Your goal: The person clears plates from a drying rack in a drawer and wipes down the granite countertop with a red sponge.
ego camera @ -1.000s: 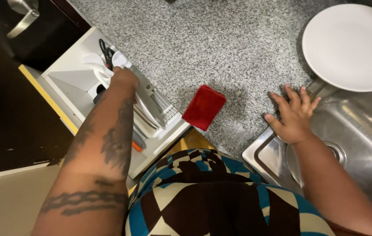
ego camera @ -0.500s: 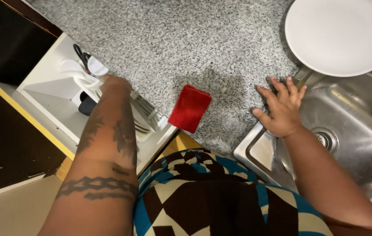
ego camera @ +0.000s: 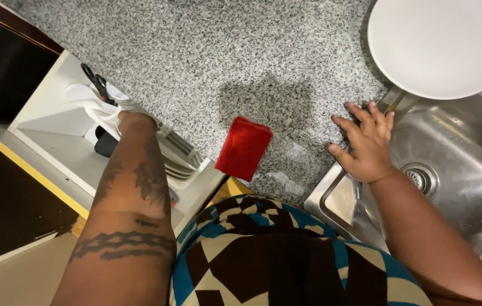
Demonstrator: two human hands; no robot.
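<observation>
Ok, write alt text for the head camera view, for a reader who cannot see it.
A person's left hand reaches into an open white drawer of utensils, while the right hand rests flat at the sink edge. A red sponge and a white plate sit on the speckled counter.

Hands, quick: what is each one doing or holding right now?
Left hand: down in the open white drawer among white utensils; grip cannot be told.
Right hand: open, flat on the grey speckled stone counter, holding nothing.
</observation>
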